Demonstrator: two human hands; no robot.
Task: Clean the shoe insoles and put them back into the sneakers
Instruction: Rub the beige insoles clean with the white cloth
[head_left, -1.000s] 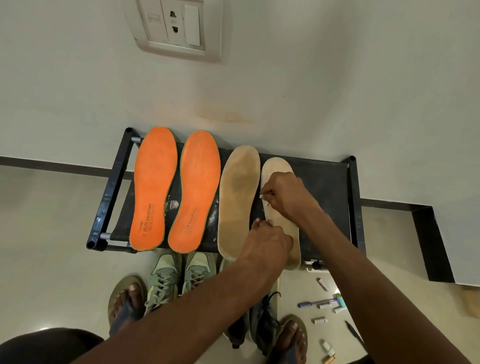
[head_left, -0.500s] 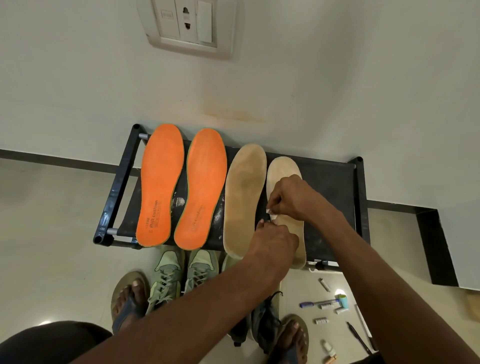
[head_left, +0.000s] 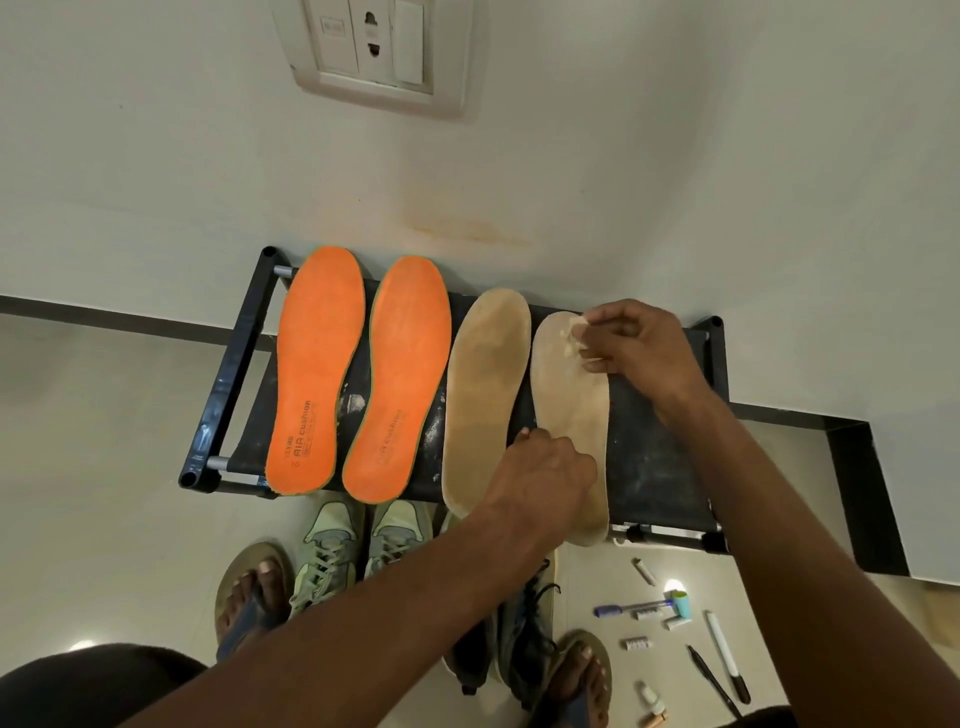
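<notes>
1. Four insoles are laid side by side on the black shoe rack (head_left: 670, 467) against the wall: two orange insoles (head_left: 317, 374) on the left, a tan insole (head_left: 483, 395) next, and the rightmost tan insole (head_left: 571, 415) being worked on. Two pairs of sneakers are parked on the floor just near of the rack, the green sneakers (head_left: 358, 545) on the left and the dark sneakers (head_left: 514, 639) partly hidden under the arm.

2. The hands are well apart. The right hand (head_left: 634, 343) is pinched on a small white wipe (head_left: 576, 335) at the far (toe) end of that insole; the left hand (head_left: 545, 467) is pressed down on its near part, though how its fingers lie can't be made out.

3. That insole's heel is hung over the rack's near edge. If the left hand's pressure is eased, it could probably be dragged along by the wiping or tipped off onto the floor.

4. The wipe looks tiny and crumpled, so dirt could easily be smeared rather than lifted, or shreds left behind.

5. The neighbouring tan insole is almost touching, so it could be nudged out of line by a wide stroke.

6. Pens and small bits (head_left: 675, 623) are scattered on the floor to the right; a dropped insole could be dirtied again there.
</notes>
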